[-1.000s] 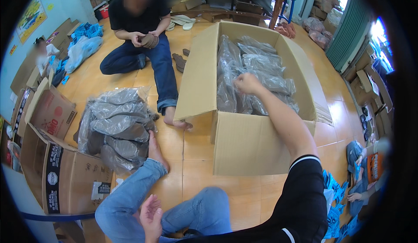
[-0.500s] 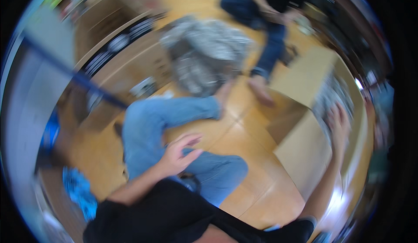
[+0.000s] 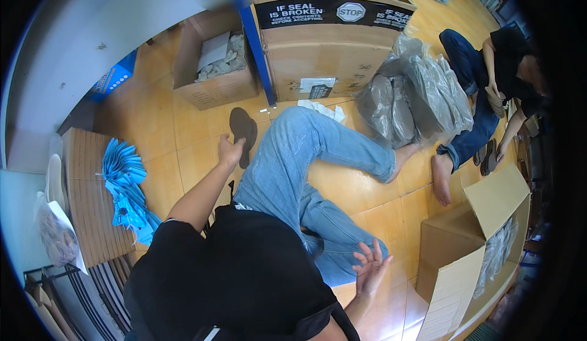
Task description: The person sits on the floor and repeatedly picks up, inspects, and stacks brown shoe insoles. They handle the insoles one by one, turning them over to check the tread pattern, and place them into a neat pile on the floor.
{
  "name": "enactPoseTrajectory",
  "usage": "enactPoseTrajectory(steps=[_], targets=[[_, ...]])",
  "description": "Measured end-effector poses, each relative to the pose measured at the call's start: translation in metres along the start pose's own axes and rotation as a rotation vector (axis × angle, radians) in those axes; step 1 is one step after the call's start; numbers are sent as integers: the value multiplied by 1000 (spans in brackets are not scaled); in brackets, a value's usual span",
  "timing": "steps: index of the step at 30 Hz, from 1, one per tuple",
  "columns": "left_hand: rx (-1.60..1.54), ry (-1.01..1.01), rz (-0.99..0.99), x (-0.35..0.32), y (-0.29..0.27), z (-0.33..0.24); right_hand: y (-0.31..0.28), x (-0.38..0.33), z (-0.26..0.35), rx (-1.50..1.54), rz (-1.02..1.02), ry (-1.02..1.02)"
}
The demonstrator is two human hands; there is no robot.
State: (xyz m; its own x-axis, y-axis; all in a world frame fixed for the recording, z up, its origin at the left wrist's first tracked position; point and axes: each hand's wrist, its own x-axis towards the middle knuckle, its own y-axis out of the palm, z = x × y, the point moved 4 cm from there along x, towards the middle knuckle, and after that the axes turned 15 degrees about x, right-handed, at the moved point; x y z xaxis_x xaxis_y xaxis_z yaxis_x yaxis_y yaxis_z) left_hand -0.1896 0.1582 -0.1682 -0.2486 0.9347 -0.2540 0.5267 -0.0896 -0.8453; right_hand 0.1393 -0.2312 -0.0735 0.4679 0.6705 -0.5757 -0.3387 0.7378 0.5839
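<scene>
To the left of my bent knee, my left hand [image 3: 230, 150] grips the edge of dark brown shoe soles [image 3: 243, 124], with its fingers closed at their side. Two soles seem to overlap there, low over the tiled floor. My right hand [image 3: 370, 269] hangs above the floor by my other knee, palm up, fingers spread and nothing in it. Beside it on the right stands an open cardboard box [image 3: 449, 243] with clear plastic wrapping [image 3: 494, 256] inside. Beyond my foot sit clear plastic bags [image 3: 422, 93] packed with greyish sole-shaped pieces.
A co-worker [image 3: 510, 72] sits at the far right, handling similar soles. A large carton [image 3: 324, 54] stands ahead, beside a blue post [image 3: 257, 47]. A smaller box [image 3: 217, 87] holds crumpled paper. Blue pleated material [image 3: 125, 182] lies against stacked cardboard [image 3: 88, 200] at left.
My view has turned left. My right hand has come out of the cardboard box; my left hand, empty before, has moved out past my knee and taken hold of the brown soles.
</scene>
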Motion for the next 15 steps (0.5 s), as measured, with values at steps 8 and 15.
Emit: enactPoseTrajectory(steps=[8, 15], targets=[[341, -173, 202, 36, 51, 22, 75, 24, -49, -441, -256, -80], [-192, 221, 109, 31, 17, 15, 107, 40, -44, -736, -150, -96]])
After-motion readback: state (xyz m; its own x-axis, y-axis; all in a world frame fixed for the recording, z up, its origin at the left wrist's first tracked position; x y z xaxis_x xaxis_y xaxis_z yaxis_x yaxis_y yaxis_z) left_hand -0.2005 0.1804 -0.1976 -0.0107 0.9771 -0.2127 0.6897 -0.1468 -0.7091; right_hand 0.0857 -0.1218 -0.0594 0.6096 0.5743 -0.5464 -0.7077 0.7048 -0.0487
